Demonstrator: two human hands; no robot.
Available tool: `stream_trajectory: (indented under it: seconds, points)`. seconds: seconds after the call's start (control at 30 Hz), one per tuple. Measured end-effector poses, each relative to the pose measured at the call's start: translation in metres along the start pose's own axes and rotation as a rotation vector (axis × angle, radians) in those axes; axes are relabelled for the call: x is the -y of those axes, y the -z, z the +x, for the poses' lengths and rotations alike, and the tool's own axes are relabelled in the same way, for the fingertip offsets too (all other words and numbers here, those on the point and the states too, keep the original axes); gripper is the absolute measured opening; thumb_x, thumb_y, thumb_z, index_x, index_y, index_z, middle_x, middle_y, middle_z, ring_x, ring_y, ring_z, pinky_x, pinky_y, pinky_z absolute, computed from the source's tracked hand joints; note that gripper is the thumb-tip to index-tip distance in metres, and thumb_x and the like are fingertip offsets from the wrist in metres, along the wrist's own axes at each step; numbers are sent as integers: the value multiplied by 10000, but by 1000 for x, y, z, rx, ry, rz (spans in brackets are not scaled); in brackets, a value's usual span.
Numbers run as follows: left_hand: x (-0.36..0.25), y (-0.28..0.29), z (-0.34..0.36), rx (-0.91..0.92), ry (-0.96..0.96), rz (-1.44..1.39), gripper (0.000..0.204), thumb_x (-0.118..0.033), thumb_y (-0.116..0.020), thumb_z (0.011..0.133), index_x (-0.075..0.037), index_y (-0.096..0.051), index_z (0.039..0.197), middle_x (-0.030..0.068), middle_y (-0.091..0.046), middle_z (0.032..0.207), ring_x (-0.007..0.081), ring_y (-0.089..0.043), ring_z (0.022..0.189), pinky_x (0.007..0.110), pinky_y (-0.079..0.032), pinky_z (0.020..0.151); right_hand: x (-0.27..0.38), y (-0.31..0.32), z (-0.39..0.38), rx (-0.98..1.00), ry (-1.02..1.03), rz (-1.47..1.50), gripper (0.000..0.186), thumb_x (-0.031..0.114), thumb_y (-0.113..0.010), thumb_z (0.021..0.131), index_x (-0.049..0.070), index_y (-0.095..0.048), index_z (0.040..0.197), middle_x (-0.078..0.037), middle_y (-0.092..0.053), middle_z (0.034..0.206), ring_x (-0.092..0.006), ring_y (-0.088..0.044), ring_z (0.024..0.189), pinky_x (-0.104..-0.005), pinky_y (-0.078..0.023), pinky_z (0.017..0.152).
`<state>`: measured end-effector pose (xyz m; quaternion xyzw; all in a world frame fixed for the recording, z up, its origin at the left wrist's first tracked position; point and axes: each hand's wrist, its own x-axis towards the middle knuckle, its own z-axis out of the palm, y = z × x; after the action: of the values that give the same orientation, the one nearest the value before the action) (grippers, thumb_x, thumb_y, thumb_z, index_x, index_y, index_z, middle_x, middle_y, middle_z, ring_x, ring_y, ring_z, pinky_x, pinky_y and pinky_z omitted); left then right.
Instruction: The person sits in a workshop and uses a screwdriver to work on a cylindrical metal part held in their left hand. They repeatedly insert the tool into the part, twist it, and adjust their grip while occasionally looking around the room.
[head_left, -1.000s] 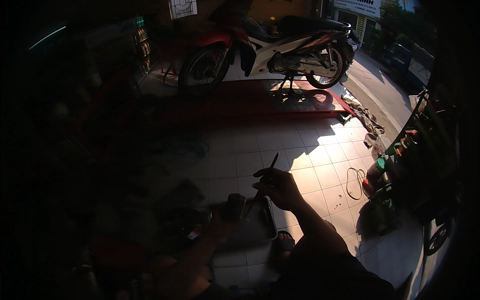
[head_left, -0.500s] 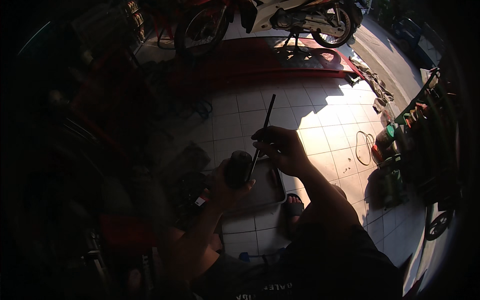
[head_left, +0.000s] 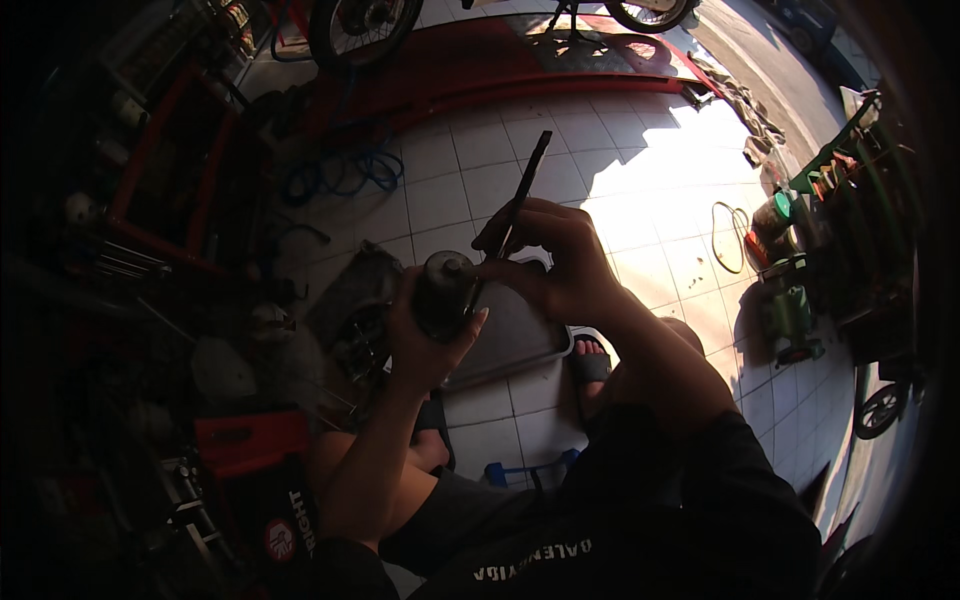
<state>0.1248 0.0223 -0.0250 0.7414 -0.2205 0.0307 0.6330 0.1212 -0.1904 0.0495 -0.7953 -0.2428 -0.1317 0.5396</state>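
Note:
My left hand [head_left: 415, 350] is wrapped round a dark cylindrical part [head_left: 445, 290], whose paler round end with a small centre knob faces up. A long, thin, dark bar [head_left: 531, 172] is pinched in my right hand [head_left: 570, 265]. The bar slants up and away, and its lower end runs down beside the cylinder's right side; whether it touches the cylinder I cannot tell. Its exact kind does not show. Below both hands a shallow grey tray [head_left: 525, 345] rests on the tiles, partly hidden by my left hand and the cylinder.
A motorcycle [head_left: 365, 25] stands on a red platform [head_left: 450, 85] ahead. Blue hose [head_left: 350, 175] lies coiled left of centre. Dark parts [head_left: 360, 280] sit beside the tray, and a red tool rack [head_left: 165, 165] stands at left. Cans and tools [head_left: 785, 230] crowd the right side.
The view has tilted downward and grown brighter. Both hands still grip the same things; the cylinder's end now faces me more and the bar leans slightly further right.

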Motion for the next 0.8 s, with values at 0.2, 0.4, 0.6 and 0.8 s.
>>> stream_trajectory:
  seconds: [0.2, 0.4, 0.6, 0.8]
  points:
    - [-8, -2, 3, -2, 19, -22, 473, -88, -839, 716, -60, -537, 1078, 52, -618, 987, 133, -620, 902, 298, -508, 816, 5, -4, -3, -116, -88, 203, 274, -77, -715, 790, -35, -675, 1059, -117, -718, 920, -191, -730, 855, -311, -579, 788]
    - [-3, -1, 0, 2, 31, 1, 491, -83, -837, 722, -60, -527, 1101, 56, -614, 1017, 133, -620, 923, 295, -506, 831, 4, 3, -3, -46, -30, 12, 308, -85, -692, 816, -39, -662, 1119, -112, -715, 921, -192, -729, 885, -318, -580, 808]
    - [-8, -4, 0, 14, 44, 19, 501, -79, -834, 727, -61, -518, 1115, 62, -614, 1028, 138, -623, 932, 302, -509, 838, 5, -5, -3, -145, -153, 323, 248, -63, -730, 792, -21, -682, 1032, -115, -720, 925, -194, -727, 872, -316, -577, 782]
    - [-3, -3, 0, 19, 47, 1, 510, -74, -836, 728, -60, -512, 1121, 64, -615, 1032, 139, -627, 939, 303, -511, 845, 10, 3, -3, -72, -102, 2, 228, -81, -723, 789, -24, -682, 1006, -136, -724, 931, -218, -720, 931, -362, -587, 834]
